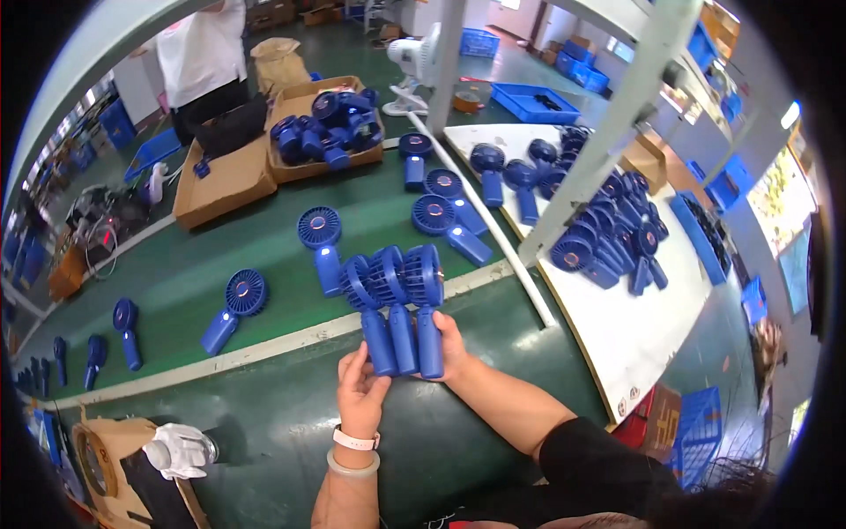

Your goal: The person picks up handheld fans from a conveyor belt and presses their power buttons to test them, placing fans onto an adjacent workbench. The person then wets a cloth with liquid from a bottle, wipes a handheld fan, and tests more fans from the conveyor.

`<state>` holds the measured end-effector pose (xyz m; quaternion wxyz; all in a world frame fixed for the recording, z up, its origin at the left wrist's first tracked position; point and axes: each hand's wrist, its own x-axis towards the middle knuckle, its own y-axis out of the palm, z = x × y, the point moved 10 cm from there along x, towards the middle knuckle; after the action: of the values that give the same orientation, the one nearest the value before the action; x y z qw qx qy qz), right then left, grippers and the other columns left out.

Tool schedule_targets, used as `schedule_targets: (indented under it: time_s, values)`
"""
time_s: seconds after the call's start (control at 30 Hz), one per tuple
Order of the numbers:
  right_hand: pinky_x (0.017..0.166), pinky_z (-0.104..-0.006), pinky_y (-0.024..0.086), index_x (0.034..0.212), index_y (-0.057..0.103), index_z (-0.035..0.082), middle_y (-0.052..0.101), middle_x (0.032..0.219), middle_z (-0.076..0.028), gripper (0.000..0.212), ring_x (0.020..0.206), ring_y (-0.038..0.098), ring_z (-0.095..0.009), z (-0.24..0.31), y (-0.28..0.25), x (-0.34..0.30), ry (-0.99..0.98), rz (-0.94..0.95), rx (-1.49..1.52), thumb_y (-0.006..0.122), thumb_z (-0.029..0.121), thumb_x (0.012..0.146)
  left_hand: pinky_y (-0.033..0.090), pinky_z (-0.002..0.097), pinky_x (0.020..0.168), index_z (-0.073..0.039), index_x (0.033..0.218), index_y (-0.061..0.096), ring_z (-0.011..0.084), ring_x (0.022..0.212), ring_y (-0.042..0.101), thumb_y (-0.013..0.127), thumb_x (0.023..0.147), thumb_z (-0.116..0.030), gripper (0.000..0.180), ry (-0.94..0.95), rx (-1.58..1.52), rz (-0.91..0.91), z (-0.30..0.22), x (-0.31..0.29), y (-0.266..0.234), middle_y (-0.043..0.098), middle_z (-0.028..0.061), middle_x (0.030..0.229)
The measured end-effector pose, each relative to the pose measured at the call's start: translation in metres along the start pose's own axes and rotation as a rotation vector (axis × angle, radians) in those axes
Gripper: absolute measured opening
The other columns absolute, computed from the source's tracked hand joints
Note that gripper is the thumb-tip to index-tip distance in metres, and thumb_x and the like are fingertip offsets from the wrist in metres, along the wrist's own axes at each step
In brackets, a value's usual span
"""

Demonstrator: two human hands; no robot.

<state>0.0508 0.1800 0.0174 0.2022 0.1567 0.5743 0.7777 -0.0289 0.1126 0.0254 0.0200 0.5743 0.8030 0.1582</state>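
We've got three blue handheld fans (pixel 398 304) bunched together right over the green surface (pixel 264 414), and that bundle is our landmark. The right hand (pixel 451 348) is wrapped around the handles from the far side, fingers closed on them, so the three round heads fan out side by side above the grip. Held by the handles like that, the grilles stay free and face outward. The left hand (pixel 359 388) comes in from below, fingers curled against the leftmost handle, steadying the bunch so it doesn't splay; it reads as a light grip on the same fans rather than a full clamp.

Just behind the bundle a single fan (pixel 322 242) lies flat on the surface, head up-belt, and beyond it to the right two more fans (pixel 445 216) lie the same way, spaced apart as if laid out one by one. Off to the left of the bundle another fan (pixel 231 309) lies at a slant. Farther back sits a cardboard box (pixel 326 128) heaped with fans, and to the right of the bundle, past the white post (pixel 608 141), a white board (pixel 617 326) carries a dense pile of fans (pixel 608 234). Below and left of the bundle, a white glove (pixel 179 450) rests by a brown carton.
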Motion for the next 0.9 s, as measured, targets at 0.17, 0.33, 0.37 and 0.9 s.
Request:
schedule_targets:
  time_s: [0.17,0.33,0.37,0.9]
  values:
    - [0.085,-0.0402,0.048,0.117,0.049,0.003,0.059,0.106,-0.014,0.052,0.094,0.060,-0.027,0.002,-0.017,-0.026,-0.026,-0.275,-0.104,0.061,0.037,0.079,0.044,0.0246,0.079,-0.001,0.125,0.042,0.0138,0.092,0.052,0.050,0.073,0.014,0.055,-0.155,-0.012,0.036,0.029,-0.005,0.001,0.045,0.0081,0.115]
    - [0.085,-0.0360,0.045,0.123,0.041,0.004,0.053,0.110,-0.009,0.067,0.097,0.054,-0.020,0.051,0.022,-0.143,-0.069,-0.357,-0.709,0.073,0.027,0.069,0.046,0.0247,0.073,-0.001,0.119,0.046,0.0133,0.081,0.054,0.049,0.088,-0.009,0.032,-0.099,0.230,0.040,0.024,-0.008,0.009,0.055,0.0098,0.102]
    - [0.085,-0.0371,0.044,0.121,0.042,0.003,0.052,0.110,-0.011,0.068,0.099,0.052,-0.022,0.078,0.039,-0.169,-0.211,-0.397,-1.045,0.074,0.029,0.067,0.046,0.0249,0.072,-0.001,0.118,0.047,0.0133,0.081,0.054,0.049,0.088,-0.009,0.031,-0.091,0.220,0.026,0.024,-0.008,0.006,0.055,0.0099,0.102]
    - [0.091,-0.0419,0.039,0.118,0.049,0.015,0.043,0.122,-0.018,0.082,0.110,0.046,-0.035,0.312,-0.011,-0.408,0.056,-1.329,-2.509,0.078,0.042,0.047,0.045,0.0215,0.071,-0.001,0.105,0.054,0.0104,0.079,0.054,0.056,0.082,-0.002,0.023,-0.117,0.180,0.038,0.038,-0.006,-0.007,0.057,0.0052,0.094]
